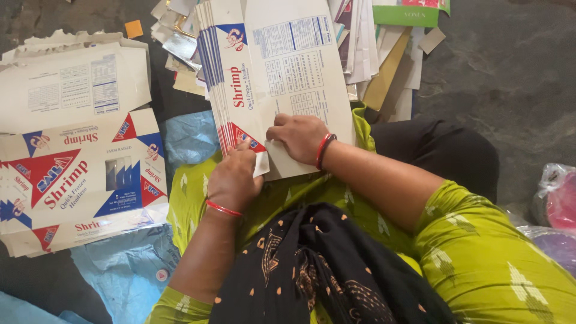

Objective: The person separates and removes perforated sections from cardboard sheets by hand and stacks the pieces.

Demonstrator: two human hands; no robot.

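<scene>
Ideally, the small flap is creased cleanly while the flat printed carton blank [288,78], resting on the lap atop a fanned stack, is pinned under the pressed-flat right hand [300,137] and pinched at its lower edge by the left hand [235,177].

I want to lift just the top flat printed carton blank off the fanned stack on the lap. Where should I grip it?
Grip the top flat white carton blank at its near bottom edge, coming from the lap side: that edge overhangs free, beside the right hand.
</scene>
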